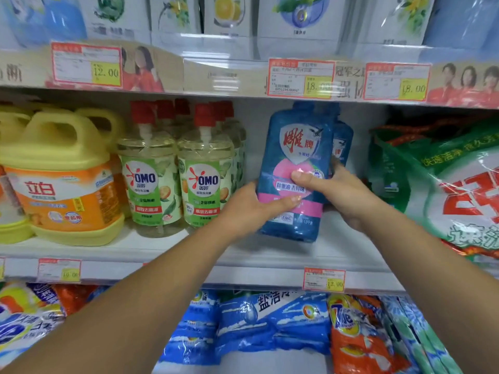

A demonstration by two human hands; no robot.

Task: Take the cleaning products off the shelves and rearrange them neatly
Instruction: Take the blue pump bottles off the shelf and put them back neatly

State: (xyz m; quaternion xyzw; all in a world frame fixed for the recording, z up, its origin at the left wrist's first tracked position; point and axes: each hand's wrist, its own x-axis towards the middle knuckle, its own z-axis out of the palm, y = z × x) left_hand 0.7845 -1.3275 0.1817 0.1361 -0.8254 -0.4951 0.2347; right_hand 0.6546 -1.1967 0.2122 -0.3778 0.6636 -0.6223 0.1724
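A blue detergent pouch (294, 147) with a pink label stands upright on the middle shelf (337, 238). My left hand (248, 209) grips its lower left side, thumb across the front. My right hand (332, 190) grips its right side, thumb lying over the pink label. A second blue pouch (342, 141) of the same kind stands just behind it, mostly hidden.
Left of the pouch stand clear OMO bottles (205, 168) with red caps and yellow-orange jugs (62, 179). A large green and white powder bag (445, 190) lies at the right. Bags of washing powder (270, 325) fill the lower shelf; white boxes (229, 17) line the top.
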